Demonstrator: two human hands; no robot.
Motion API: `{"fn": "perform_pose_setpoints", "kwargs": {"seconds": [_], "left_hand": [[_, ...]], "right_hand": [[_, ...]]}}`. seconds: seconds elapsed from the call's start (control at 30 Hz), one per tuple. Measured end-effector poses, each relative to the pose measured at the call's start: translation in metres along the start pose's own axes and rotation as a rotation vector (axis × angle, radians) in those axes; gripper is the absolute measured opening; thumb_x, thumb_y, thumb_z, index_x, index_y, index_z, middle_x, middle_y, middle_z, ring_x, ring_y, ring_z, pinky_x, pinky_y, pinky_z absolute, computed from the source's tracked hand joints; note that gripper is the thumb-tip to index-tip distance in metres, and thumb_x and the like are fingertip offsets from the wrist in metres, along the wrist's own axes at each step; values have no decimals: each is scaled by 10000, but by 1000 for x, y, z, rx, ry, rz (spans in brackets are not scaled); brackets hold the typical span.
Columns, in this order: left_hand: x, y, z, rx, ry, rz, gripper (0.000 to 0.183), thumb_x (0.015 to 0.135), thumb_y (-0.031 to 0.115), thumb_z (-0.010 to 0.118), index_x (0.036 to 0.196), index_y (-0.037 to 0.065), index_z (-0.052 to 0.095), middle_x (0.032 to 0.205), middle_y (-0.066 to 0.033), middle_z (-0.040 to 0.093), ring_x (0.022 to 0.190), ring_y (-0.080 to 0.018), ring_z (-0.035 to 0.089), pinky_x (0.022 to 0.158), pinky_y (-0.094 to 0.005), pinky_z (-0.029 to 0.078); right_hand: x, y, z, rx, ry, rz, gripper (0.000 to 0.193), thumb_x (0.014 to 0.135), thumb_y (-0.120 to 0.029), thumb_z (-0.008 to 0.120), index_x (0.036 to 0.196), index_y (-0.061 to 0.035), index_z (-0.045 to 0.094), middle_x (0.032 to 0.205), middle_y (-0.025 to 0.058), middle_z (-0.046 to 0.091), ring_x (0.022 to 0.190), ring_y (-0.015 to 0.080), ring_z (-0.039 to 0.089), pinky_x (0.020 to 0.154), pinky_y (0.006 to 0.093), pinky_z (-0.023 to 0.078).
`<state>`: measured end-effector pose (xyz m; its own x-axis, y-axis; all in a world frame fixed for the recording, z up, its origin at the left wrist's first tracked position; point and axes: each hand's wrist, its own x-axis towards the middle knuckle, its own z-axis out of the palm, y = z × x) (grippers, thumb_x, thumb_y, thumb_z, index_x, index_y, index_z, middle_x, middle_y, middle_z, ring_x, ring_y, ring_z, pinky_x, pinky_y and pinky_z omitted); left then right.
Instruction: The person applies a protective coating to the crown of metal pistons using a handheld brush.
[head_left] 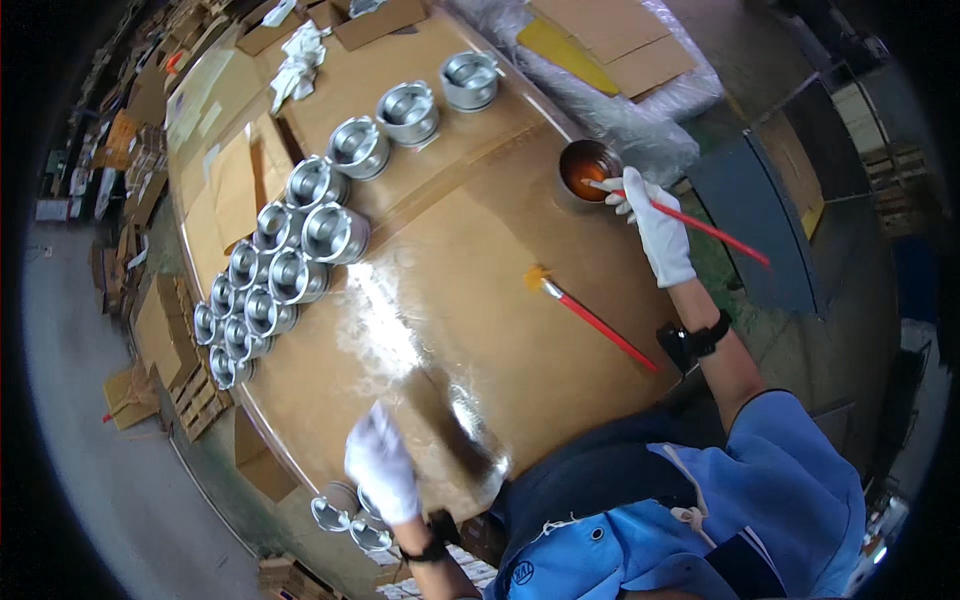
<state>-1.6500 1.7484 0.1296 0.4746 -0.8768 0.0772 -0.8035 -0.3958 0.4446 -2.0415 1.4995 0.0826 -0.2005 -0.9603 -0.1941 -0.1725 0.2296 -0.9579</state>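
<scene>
Red brush (710, 231) over cup (588, 155), right hand (655, 230) outstretched gripping it, left hand (384, 465) apart

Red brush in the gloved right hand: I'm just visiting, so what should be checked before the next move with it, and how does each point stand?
1. Red brush gripped by the right hand: ok.
2. Brush tip at the cup: ok, it lies over the cup's mouth.
3. Bristles touching the amber-brown liquid: cannot tell from this angle.
4. Second red-handled brush put away: not ok, it lies loose on the table.
5. Left hand empty: cannot tell, it is blurred.
6. Main cluster of metal cylinders apart from both hands: ok.
</scene>
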Motion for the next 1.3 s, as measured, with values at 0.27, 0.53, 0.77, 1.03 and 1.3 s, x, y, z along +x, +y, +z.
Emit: {"fn": "perform_pose_setpoints", "kwargs": {"seconds": [0.27, 0.53, 0.77, 1.03, 1.3], "left_hand": [[-119, -93, -20, 787, -329, -145, 530, 911, 529, 691, 924, -1, 681, 830, -146, 676, 760, -286, 686, 691, -435, 551], [-71, -87, -36, -439, -325, -499, 337, 918, 240, 773, 1116, -25, 711, 1057, -62, 753, 864, -184, 697, 802, -344, 569], [-29, 23, 56, -1736, -99, -679, 517, 1064, 350, 527, 1488, 63, 459, 1453, -150, 561, 1305, -289, 576, 1112, -450, 471], [-16, 84, 74, -2274, -362, -655, 559, 1058, 419, 547, 1469, 52, 453, 1412, -129, 589, 1264, -259, 595, 1094, -424, 500], [-3, 75, 27, -1914, -497, -716, 491, 1014, 356, 639, 1388, 50, 552, 1379, -123, 628, 1202, -251, 637, 1044, -402, 523]], "right_hand": [[22, 27, -7, -111, -1, -14, 482, 1051, -489, 551, 1062, -70, 788, 781, -12, 662, 682, 50, 525, 624, 230, 419], [-10, -4, -5, 102, -7, 43, 489, 1063, -482, 531, 1143, -53, 751, 871, -2, 707, 663, 15, 538, 581, 169, 399], [-117, -67, 59, 45, -322, -79, 560, 1093, -457, 469, 890, -3, 727, 805, 87, 740, 736, 134, 685, 723, 267, 530], [-152, -72, 95, 55, -511, -34, 567, 1080, -436, 505, 825, 20, 726, 779, 118, 748, 700, 163, 704, 703, 293, 563], [-113, -67, 99, 224, -501, 156, 547, 1056, -450, 553, 758, -16, 704, 711, 91, 715, 636, 138, 666, 636, 272, 518]]}}
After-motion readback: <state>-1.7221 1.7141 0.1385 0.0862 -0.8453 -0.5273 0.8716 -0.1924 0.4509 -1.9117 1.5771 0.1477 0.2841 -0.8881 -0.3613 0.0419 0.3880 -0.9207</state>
